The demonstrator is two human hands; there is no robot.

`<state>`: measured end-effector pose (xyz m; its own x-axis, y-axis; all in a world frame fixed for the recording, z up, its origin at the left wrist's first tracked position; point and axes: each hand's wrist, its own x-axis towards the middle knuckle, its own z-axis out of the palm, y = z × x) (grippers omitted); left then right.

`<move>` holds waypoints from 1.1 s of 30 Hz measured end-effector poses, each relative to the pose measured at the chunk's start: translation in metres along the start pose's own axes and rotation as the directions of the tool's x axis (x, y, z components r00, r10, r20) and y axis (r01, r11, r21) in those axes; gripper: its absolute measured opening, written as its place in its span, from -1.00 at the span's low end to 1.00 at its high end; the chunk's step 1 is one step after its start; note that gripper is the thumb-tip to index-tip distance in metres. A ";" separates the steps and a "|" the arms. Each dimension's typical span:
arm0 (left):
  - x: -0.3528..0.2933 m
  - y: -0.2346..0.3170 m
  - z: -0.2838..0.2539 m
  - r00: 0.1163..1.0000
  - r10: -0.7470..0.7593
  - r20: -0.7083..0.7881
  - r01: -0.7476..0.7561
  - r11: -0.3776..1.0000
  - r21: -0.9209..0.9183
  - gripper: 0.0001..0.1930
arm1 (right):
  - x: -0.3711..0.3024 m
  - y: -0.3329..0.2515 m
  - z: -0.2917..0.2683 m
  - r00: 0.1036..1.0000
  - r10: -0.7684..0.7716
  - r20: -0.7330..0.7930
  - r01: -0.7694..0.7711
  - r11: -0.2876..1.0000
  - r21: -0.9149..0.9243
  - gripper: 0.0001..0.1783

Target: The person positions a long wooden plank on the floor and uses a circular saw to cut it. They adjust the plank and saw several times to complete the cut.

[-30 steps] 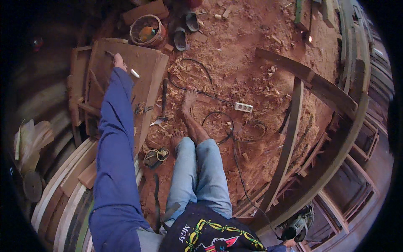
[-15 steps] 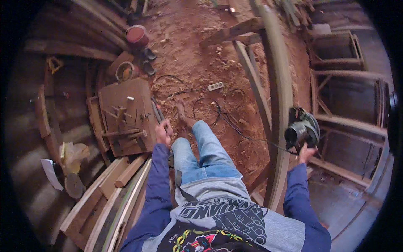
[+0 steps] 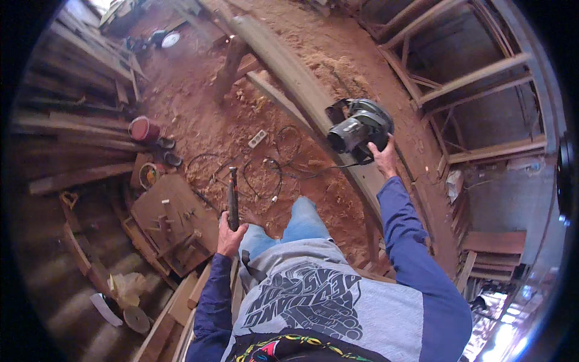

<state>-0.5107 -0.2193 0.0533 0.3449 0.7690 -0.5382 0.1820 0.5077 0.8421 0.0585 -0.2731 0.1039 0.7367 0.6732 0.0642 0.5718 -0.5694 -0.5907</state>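
Observation:
My right hand [image 3: 384, 158] is closed round the rear handle of a dark electric circular saw [image 3: 360, 127]. The saw, with its round guard and cylindrical motor, is over a long thick wooden beam [image 3: 295, 66]; I cannot tell if it touches the wood. A black cord [image 3: 301, 176] runs from it toward the ground. My left hand [image 3: 229, 236] grips a slender dark tool [image 3: 233, 199] with a small reddish patch near its upper end. The tool points up and away from me; its kind is unclear. My fingers hide its lower end.
A white socket strip [image 3: 257, 139] lies among looped cord on the reddish, shaving-strewn ground. At left stands a wooden box [image 3: 172, 208] with small tools on it, beyond it a red bucket [image 3: 143, 129]. Wooden frames [image 3: 476, 78] line the right; planks [image 3: 175, 314] lie lower left.
The view has turned. My left hand has come up from beside the wooden box with the dark tool. My right hand has brought the saw from the beam's right side to over it.

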 end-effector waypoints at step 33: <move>0.113 0.047 0.540 0.854 -0.289 0.432 0.474 0.776 -0.417 -0.58 | -0.011 0.197 -0.169 0.568 -0.055 0.821 -0.674 0.540 0.503 -0.42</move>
<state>0.0342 -0.3184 0.0514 0.6396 0.3423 -0.6883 -0.0794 0.9200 0.3838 0.2243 -0.4725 0.1223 0.0908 0.8014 -0.5912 -0.3697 -0.5241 -0.7673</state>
